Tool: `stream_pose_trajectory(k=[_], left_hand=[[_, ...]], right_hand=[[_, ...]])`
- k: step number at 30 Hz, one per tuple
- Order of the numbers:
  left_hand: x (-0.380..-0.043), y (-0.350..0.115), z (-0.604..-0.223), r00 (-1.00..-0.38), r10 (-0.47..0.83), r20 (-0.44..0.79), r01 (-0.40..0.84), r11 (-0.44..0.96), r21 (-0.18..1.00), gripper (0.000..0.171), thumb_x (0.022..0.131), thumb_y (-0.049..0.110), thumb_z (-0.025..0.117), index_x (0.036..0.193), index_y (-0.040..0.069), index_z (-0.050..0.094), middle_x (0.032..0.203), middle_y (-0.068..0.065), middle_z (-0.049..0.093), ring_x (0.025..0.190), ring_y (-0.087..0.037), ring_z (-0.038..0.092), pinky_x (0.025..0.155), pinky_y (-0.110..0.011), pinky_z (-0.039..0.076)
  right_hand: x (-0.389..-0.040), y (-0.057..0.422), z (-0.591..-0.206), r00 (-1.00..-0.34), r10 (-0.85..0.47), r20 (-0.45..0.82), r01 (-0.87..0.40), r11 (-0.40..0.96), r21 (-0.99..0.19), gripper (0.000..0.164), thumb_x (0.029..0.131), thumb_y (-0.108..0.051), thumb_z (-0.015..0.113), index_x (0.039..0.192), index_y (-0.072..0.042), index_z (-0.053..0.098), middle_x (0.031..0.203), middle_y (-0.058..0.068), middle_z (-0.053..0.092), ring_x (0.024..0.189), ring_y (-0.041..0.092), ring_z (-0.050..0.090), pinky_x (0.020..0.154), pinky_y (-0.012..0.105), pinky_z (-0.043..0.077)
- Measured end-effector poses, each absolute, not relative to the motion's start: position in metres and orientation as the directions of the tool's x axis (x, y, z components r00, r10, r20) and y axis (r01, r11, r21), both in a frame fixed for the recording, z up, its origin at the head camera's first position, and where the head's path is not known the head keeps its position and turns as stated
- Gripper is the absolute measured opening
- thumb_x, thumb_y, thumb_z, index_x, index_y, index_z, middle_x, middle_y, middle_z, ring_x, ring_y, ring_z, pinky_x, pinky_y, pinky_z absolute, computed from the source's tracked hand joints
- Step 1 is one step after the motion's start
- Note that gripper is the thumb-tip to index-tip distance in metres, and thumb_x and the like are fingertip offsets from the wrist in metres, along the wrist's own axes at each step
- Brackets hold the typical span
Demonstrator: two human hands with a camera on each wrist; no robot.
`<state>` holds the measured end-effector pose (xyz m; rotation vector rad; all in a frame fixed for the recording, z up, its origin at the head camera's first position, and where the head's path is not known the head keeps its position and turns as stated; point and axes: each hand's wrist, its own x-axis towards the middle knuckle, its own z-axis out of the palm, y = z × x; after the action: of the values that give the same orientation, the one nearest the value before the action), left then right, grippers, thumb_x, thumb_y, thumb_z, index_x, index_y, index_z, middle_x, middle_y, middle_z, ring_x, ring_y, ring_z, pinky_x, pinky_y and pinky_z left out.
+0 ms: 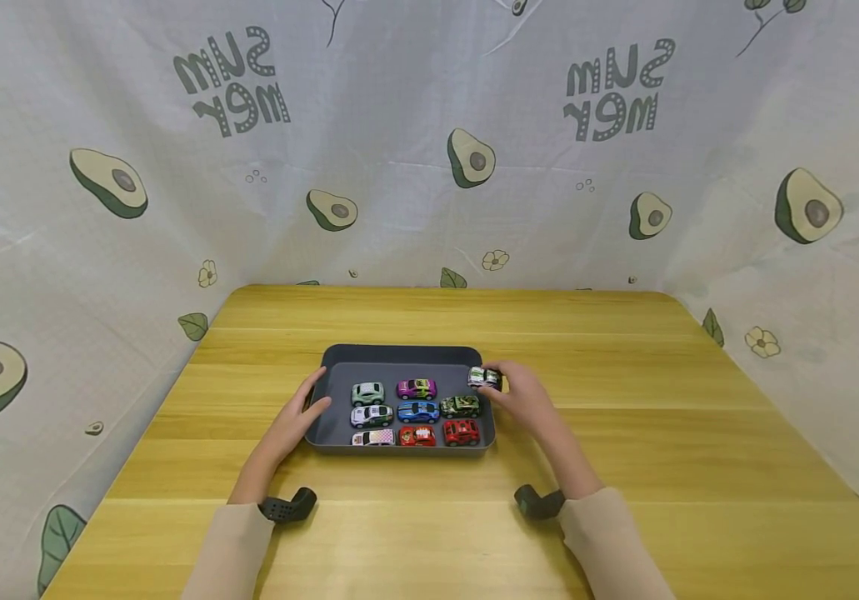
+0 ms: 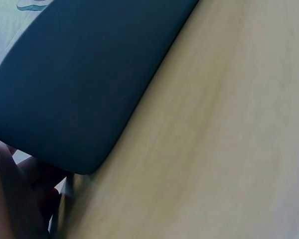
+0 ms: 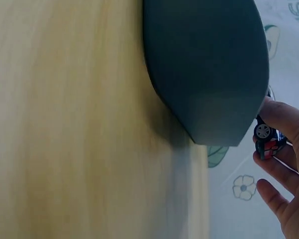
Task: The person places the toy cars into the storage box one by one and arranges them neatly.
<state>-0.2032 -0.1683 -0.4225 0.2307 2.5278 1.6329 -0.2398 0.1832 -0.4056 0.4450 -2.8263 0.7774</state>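
A shallow dark grey tray [image 1: 399, 451] lies on the table with several toy cars in rows. My left hand [image 1: 292, 423] holds its left wall, thumb over the rim; in the left wrist view the fingers [image 2: 35, 181] are dark at the tray's end. My right hand [image 1: 522, 398] pinches a white toy car with dark and green markings [image 1: 483, 377] over the tray's right rim. In the right wrist view this toy car [image 3: 264, 132] shows a wheel between thumb and fingers. Nearest below it are a camouflage car [image 1: 460, 406] and a red car [image 1: 461, 432].
Inside the tray also stand a light green car [image 1: 367, 393], a purple car [image 1: 417, 388], a blue car [image 1: 417, 411], a white-green car [image 1: 372, 416], a pink-checked car [image 1: 373, 437] and another red car [image 1: 417, 436]. A printed cloth [image 1: 399, 125] hangs behind the wooden table [image 1: 414, 533].
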Motion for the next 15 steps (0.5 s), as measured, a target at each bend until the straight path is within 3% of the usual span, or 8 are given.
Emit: stream_pose_trajectory(k=[11,15], left_hand=[[-0.204,-0.169,-0.425,-0.980,0.196,-0.020,0.062,0.406,0.912,0.060,0.095,0.023,0.044,0.146,0.010,0.015,0.152,-0.019,0.008,0.140,-0.038,0.004,0.111,-0.058,0.008],[-0.202,-0.168,-0.422,-0.980,0.197,-0.020,0.062,0.404,0.913,0.060,0.095,0.022,0.044,0.146,0.009,0.015,0.152,-0.019,0.008,0.140,-0.038,0.004,0.111,-0.057,0.008]], right_hand=[[-0.243,0.165,-0.407,-0.935,-0.283,0.212,-0.346,0.857,-0.382,0.040,0.081,-0.028,0.067,0.114,-0.007,0.061,0.115,0.014,0.063,0.110,0.031,0.057,0.094,0.045,0.044],[-0.249,0.161,-0.409,-0.939,-0.289,0.185,-0.338,0.871,-0.357,0.039,0.082,-0.030,0.066,0.115,-0.010,0.060,0.116,0.011,0.063,0.110,0.031,0.056,0.096,0.051,0.039]])
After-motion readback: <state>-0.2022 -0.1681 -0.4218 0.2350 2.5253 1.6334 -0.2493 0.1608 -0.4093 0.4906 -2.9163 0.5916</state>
